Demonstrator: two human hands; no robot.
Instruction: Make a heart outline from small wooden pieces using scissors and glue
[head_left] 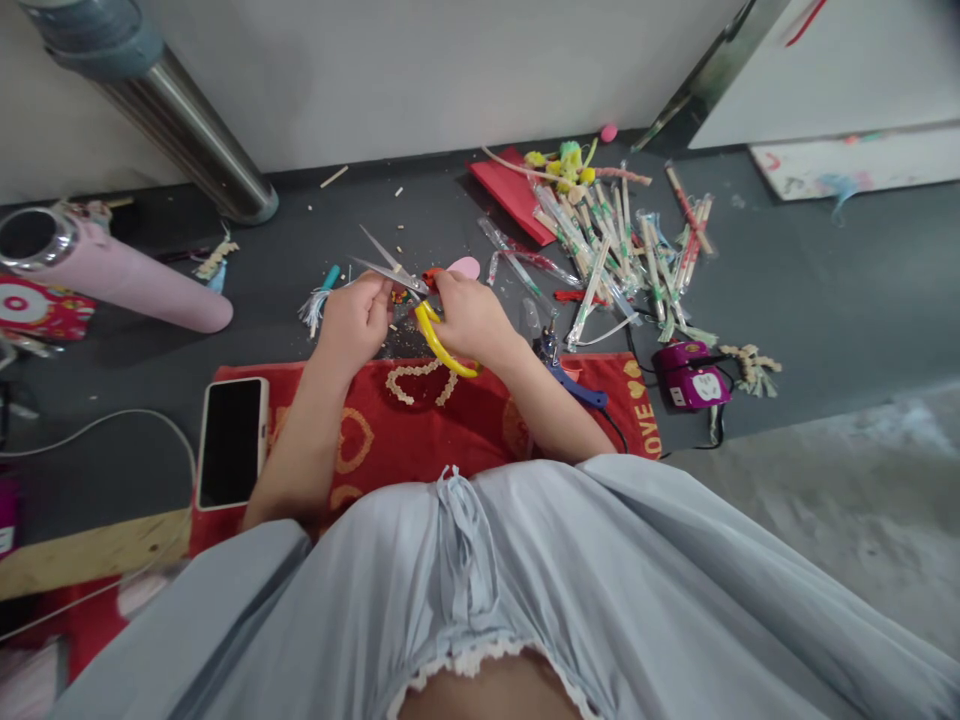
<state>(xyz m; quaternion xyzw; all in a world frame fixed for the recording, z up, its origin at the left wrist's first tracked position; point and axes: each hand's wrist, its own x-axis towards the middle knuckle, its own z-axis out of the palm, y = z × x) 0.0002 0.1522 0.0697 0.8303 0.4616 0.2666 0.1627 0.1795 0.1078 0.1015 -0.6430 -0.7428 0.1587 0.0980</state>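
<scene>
My right hand (474, 310) is closed round the yellow-handled scissors (442, 345), whose parted blades reach up and left past my left fingertips. Fingers curled, my left hand (357, 318) pinches something too small to make out beside the blades. A bit of red material (432, 278) shows by the right fingers, and a pink oval piece (465, 267) lies just behind that hand. Below both hands, a pale zigzag braided strip (420, 378) rests on a red towel (420, 430). A blue-and-white tassel (313, 312) lies left of my left hand.
Several wrapped sticks (600, 230) are heaped at the right near a red packet (514, 195). A blue-handled glue gun (574, 385) lies by my right forearm, with a purple box (691, 375) beyond. At left are a phone (233, 443), pink tumbler (135, 275) and steel flask (202, 140).
</scene>
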